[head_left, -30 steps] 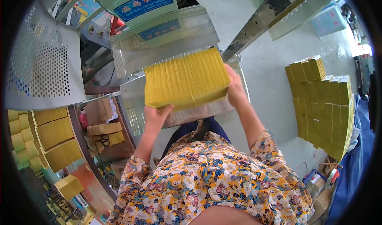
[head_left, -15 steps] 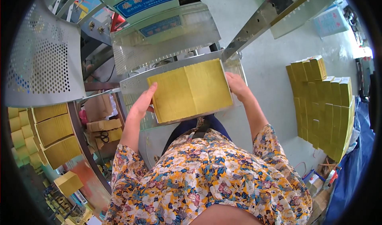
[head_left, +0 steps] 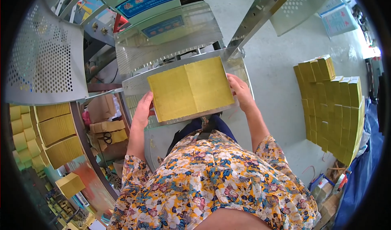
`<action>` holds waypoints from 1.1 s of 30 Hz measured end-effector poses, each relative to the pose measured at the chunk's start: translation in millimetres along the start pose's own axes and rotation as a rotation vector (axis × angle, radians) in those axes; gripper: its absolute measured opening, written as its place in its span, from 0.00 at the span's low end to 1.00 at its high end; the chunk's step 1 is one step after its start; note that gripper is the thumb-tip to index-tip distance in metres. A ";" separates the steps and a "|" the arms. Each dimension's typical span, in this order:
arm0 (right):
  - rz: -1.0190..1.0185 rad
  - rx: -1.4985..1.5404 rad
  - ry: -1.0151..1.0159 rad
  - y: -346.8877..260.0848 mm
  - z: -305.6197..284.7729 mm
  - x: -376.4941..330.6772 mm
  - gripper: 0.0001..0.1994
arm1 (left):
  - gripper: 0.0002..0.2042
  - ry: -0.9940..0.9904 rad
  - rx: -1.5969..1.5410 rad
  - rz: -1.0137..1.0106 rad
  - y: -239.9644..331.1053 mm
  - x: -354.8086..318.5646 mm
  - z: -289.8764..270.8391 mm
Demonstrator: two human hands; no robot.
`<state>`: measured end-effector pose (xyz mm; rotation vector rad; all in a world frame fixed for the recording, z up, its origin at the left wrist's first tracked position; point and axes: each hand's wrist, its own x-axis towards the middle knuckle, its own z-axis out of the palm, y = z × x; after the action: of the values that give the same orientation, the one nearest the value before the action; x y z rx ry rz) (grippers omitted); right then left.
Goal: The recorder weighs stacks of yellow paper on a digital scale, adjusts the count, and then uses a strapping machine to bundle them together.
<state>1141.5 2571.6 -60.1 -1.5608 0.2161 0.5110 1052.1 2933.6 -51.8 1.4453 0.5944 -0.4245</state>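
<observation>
A stack of yellow paper sheets [head_left: 191, 89] with zigzag-cut long edges and a crease down the middle lies on the metal table [head_left: 179, 63] of a machine in front of me. My left hand [head_left: 143, 110] is against the stack's left end, thumb up along its edge. At the right end my right hand [head_left: 241, 92] presses with its fingers, some of them hidden behind the edge. Between them the two hands hold the stack at its short sides.
Beyond the table is a clear machine guard [head_left: 171, 38]. A perforated metal panel [head_left: 45, 55] stands left, above shelved yellow paper bundles [head_left: 57, 128]. A slanted metal bar [head_left: 260, 16] rises at right. Yellow stacks [head_left: 330, 108] stand on the floor at far right, near a blue tarp [head_left: 362, 161].
The yellow paper stack has shifted slightly left and away from me, along with the right hand. My left thumb has slid off the stack's top corner to its side.
</observation>
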 end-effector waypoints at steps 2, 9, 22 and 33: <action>0.026 -0.028 -0.022 -0.2 4.9 -0.2 0.24 | 0.28 0.052 0.002 0.015 -3.8 0.1 -5.1; -0.081 -0.244 -0.013 12.8 -3.2 13.2 0.24 | 0.27 0.141 -0.041 0.034 -12.1 2.5 3.3; -0.047 -0.202 -0.197 9.3 -19.9 14.6 0.25 | 0.25 0.190 -0.037 0.043 -14.0 2.8 3.8; -0.252 -0.138 0.039 23.0 2.8 9.4 0.23 | 0.22 0.108 -0.427 0.301 -59.4 25.0 16.4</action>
<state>1139.2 2574.4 -84.8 -1.7051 0.0121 0.3026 1037.8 2913.9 -113.7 1.1254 0.5053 0.0215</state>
